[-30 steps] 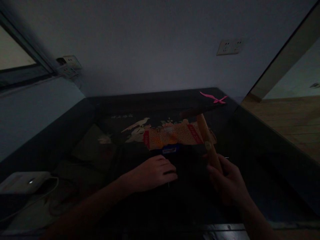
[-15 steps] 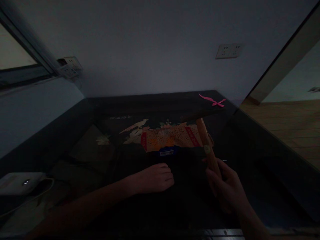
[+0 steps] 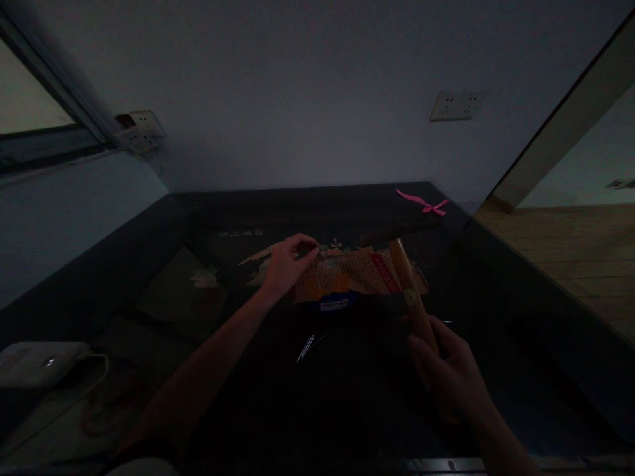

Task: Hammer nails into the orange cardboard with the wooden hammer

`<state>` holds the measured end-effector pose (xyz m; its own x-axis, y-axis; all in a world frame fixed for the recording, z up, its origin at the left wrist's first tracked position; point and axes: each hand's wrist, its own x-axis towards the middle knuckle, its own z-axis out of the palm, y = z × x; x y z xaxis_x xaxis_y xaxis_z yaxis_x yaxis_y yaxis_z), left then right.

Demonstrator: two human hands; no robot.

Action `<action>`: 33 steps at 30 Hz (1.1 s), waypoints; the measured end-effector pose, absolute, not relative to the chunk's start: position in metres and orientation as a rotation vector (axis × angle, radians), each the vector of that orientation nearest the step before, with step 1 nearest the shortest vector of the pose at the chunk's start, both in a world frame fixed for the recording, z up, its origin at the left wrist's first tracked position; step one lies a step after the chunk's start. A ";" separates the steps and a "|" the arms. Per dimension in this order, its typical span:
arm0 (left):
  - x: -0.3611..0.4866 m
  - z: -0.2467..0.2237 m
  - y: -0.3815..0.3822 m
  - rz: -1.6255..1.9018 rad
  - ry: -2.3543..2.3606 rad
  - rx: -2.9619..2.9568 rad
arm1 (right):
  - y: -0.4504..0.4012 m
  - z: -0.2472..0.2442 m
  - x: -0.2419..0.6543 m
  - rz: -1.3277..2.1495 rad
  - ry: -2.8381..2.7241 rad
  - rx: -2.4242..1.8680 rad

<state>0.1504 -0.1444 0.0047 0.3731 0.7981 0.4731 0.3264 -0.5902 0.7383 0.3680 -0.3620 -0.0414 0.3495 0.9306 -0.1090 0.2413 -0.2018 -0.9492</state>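
Reaching out: the bare left hand is over the left end of a crumpled tan-and-orange speckled packet with red bands, thumb and fingertips drawn close together; I cannot tell whether anything is pinched between them.
Wooden handle: the bare right hand is wrapped round a hammer-like tool with a brown wooden handle and a long dark head, held toward the right edge.
Speckled packet: it lies across the middle of the glossy black table, nearer the far edge than the left hand's forearm.
Thin bright metal slivers: they rest between the packet and the near edge.
Step in hand: as I judge it, fine fingertip work at the packet, the tool merely held.
Next move: it seems to call for a precise left-hand pinch, and a steady right wrist to keep the tool's head clear of those fingers.
Dim light: the tool's head melts into the dark surface, so I cannot tell whether it touches.
Covered: the left hand hides the packet's left end; whether the blue patch at its near side is separate is unclear.
Cut off: a white box at the left edge.
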 end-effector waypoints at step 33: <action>0.159 -0.025 -0.135 0.906 1.014 2.141 | -0.311 0.063 0.367 0.518 -1.941 -1.846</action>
<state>0.1587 -0.1351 -0.0253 0.4760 0.8184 0.3218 0.4118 -0.5307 0.7408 0.3673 -0.3114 0.0631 -0.0389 0.9985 0.0395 0.8459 0.0539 -0.5305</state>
